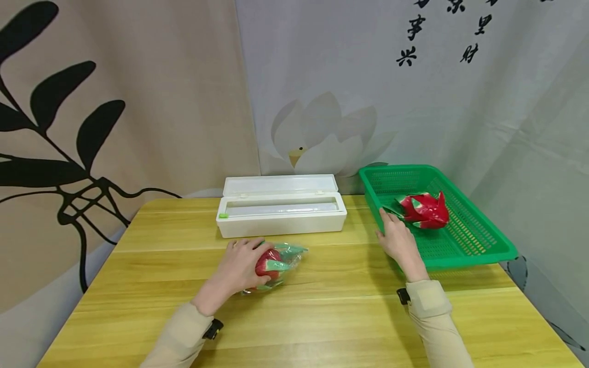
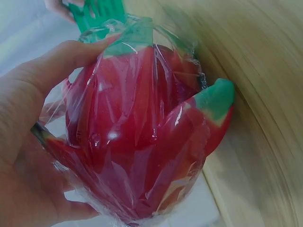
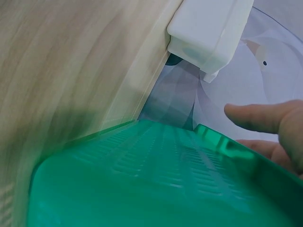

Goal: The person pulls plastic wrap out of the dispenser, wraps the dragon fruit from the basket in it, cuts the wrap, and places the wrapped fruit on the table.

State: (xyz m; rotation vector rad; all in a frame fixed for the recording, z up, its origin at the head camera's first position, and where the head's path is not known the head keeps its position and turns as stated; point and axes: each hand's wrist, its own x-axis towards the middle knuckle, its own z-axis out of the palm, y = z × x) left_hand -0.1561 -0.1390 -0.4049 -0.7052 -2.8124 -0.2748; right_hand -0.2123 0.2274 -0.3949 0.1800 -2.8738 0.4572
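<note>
While the left hand curls round a film-wrapped dragon fruit, on or just above the tabletop before the white box, that fruit looks light and fairly firm, its loose film likely slippery, so a hold round the broad middle should serve better than the green tips, which may bend. Farther right, the right hand is at the green basket's left rim, thumb apart, though I cannot tell whether its fingers grip; a second dragon fruit lies inside.

Left grip curled; right grip, thumb straight; forearms forward.
</note>
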